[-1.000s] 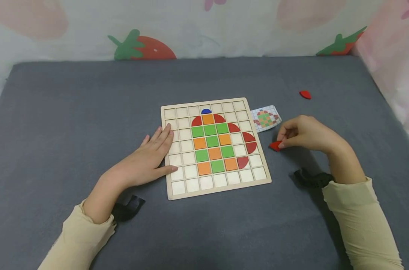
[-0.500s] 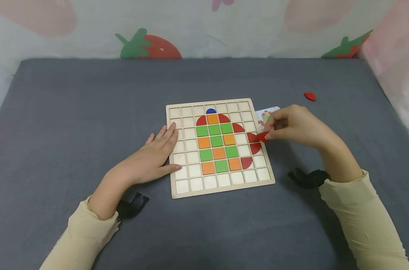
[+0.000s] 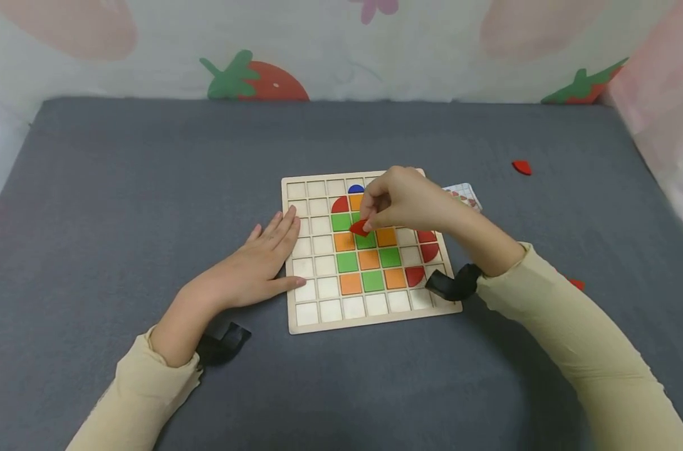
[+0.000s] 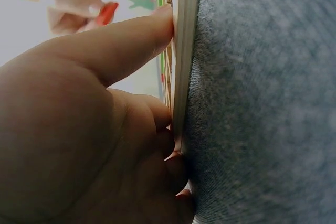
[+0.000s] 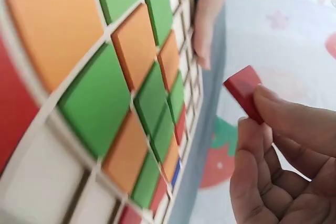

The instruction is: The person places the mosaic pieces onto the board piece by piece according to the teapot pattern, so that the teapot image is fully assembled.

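My right hand (image 3: 411,203) pinches a red quarter-round tile (image 3: 359,228) between thumb and fingertips. In the right wrist view, the red tile (image 5: 244,90) is raised off the wooden grid board (image 3: 375,321). Orange, green and red tiles and one blue half-round tile (image 3: 356,188) fill part of the board's squares. My left hand (image 3: 257,266) rests flat on the board's left edge, its fingers straight and thumb spread. From the left wrist, the thumb (image 4: 131,43) touches the board's rim (image 4: 186,51). The right hand hides the board's upper right squares.
A small pattern card (image 3: 467,193) lies partly hidden behind the right forearm. One loose red tile (image 3: 522,167) is at the far right of the grey cloth (image 3: 150,163). Another red piece (image 3: 577,284) shows beside the right sleeve. A strawberry-print curtain (image 3: 420,50) hangs behind.
The right hand has carried the red tile leftward from beside the board to above its middle. The left hand keeps its place on the board's edge. The view has shifted slightly.
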`<state>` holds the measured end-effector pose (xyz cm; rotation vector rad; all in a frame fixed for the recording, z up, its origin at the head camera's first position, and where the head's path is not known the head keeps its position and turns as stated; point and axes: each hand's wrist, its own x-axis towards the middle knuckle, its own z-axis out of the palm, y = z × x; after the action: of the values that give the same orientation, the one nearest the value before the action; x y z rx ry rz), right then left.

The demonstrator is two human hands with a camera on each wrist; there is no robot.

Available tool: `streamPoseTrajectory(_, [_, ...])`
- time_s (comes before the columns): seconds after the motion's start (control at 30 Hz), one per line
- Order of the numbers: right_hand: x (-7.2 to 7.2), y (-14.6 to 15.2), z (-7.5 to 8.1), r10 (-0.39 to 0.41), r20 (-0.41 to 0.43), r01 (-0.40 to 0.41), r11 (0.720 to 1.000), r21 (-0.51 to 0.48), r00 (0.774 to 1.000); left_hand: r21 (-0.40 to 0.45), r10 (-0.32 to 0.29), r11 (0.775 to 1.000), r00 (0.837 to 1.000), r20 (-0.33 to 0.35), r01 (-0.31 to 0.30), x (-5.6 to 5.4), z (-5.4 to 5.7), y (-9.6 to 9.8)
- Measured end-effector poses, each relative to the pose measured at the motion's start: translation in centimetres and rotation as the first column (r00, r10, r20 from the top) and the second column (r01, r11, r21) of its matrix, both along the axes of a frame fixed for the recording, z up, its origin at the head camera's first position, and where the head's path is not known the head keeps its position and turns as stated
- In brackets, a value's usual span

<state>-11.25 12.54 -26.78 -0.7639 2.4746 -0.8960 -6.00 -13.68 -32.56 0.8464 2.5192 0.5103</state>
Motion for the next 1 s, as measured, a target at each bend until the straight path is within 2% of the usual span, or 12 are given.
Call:
streamPoseTrajectory(0.27, [-1.1, -3.5, -1.3, 0.094, 0.042, -0.093, 0.995, -0.025, 0.995, -0.002, -0.012, 1.000, 1.000, -0.011, 0.012, -0.2, -0.1, 0.2])
streamPoseTrajectory(0.7, [-1.7, -7.5, -2.7, 0.198, 0.038, -0.200, 0.979, 0.048, 0.979, 0.015, -0.030, 0.999, 0.999, -0.037, 0.031, -0.2, -0.1, 0.0])
streamPoseTrajectory(1.0, [-1.8, -8.4, -3.1, 0.206, 0.054, -0.211, 0.971, 0.112, 0.977, 0.009, -0.025, 1.000, 0.999, -0.026, 0.026, -0.2, 0.0, 0.0])
